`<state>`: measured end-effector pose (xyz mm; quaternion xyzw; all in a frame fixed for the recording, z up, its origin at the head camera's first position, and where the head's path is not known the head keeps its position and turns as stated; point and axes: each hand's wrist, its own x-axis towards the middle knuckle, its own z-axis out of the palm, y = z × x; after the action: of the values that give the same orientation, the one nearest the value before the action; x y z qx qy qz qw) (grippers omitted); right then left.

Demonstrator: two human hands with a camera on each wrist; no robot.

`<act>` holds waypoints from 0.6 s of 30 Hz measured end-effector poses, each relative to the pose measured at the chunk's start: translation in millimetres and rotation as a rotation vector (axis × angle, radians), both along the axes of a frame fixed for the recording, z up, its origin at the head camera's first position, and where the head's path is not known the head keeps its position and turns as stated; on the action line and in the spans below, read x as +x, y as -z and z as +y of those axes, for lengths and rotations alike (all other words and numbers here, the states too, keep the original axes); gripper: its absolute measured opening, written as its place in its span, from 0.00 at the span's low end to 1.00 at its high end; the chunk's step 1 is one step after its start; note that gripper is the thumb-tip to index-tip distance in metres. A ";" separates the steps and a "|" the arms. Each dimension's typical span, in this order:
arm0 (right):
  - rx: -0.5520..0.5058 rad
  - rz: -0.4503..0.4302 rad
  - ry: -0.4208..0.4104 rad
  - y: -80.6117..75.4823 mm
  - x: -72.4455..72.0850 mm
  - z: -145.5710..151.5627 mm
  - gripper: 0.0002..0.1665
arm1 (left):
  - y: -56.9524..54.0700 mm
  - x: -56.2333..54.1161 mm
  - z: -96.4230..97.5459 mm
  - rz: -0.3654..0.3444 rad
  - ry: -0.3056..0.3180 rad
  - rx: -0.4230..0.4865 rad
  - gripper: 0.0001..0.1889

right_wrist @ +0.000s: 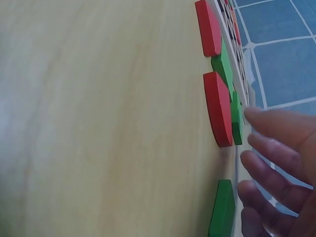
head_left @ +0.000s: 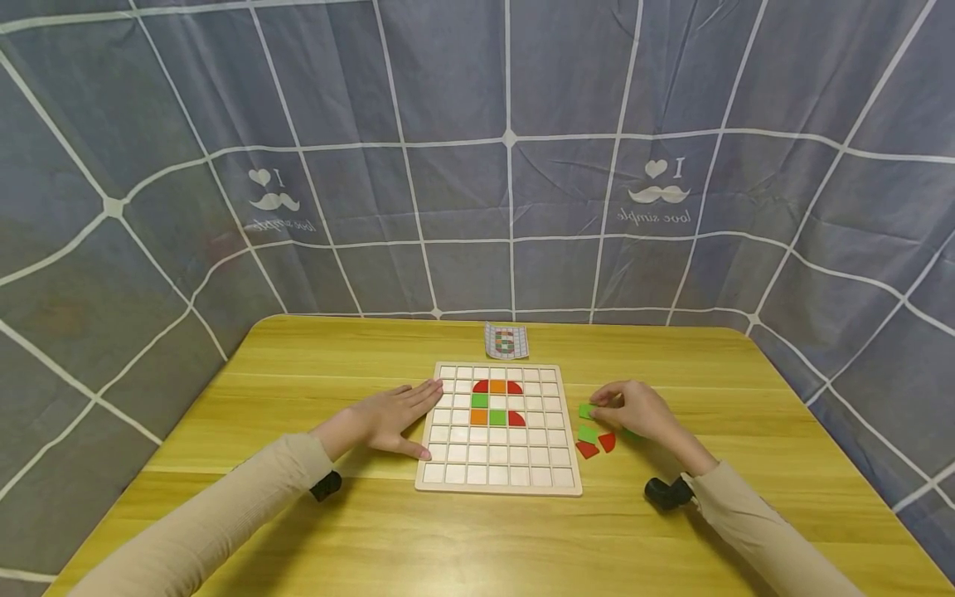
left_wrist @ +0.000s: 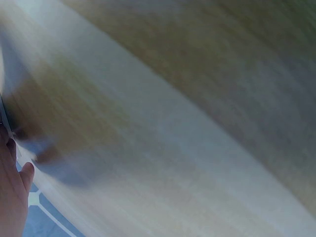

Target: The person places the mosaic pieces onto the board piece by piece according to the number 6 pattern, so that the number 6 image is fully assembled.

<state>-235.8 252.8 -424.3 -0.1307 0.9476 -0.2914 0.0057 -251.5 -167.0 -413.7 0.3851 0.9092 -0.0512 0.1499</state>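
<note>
My left hand (head_left: pixel 395 414) lies flat with fingers spread, its fingertips on the left edge of the wooden grid board (head_left: pixel 498 492). Red, orange and green tiles fill some of the board's cells. My right hand (head_left: pixel 637 410) hovers right of the board, thumb and index fingertips right at a green square tile (head_left: pixel 585 410). In the right wrist view its fingers (right_wrist: pixel 274 148) are loosely bent and apart. Near it lie a second green tile (head_left: pixel 588 434), a red quarter-circle tile (head_left: pixel 608 443) and another red tile (head_left: pixel 587 449). One more green tile (right_wrist: pixel 222 210) sits below the right hand.
A small printed pattern card (head_left: pixel 506 341) lies behind the board on the wooden table (head_left: pixel 358 531). A grey curtain with white lines (head_left: pixel 462 191) hangs around the table's back and sides. Each wrist wears a black device (head_left: pixel 666 493).
</note>
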 end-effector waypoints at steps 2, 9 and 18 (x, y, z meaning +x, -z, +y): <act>-0.001 -0.022 0.000 0.1 0.5 0.6 0.15 | 0.1 0.1 -0.2 -0.001 0.000 0.001 0.55; -0.005 -0.075 -0.015 0.9 0.9 1.6 0.19 | -0.6 1.0 -0.9 -0.004 0.005 0.012 0.55; -0.003 -0.075 -0.023 0.9 -0.5 3.7 0.18 | -3.3 2.5 0.6 -0.016 -0.004 0.019 0.55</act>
<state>-236.3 256.6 -425.2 -0.1306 0.9447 -0.2976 0.0446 -249.0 -166.4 -410.4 0.3849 0.9093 -0.0391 0.1534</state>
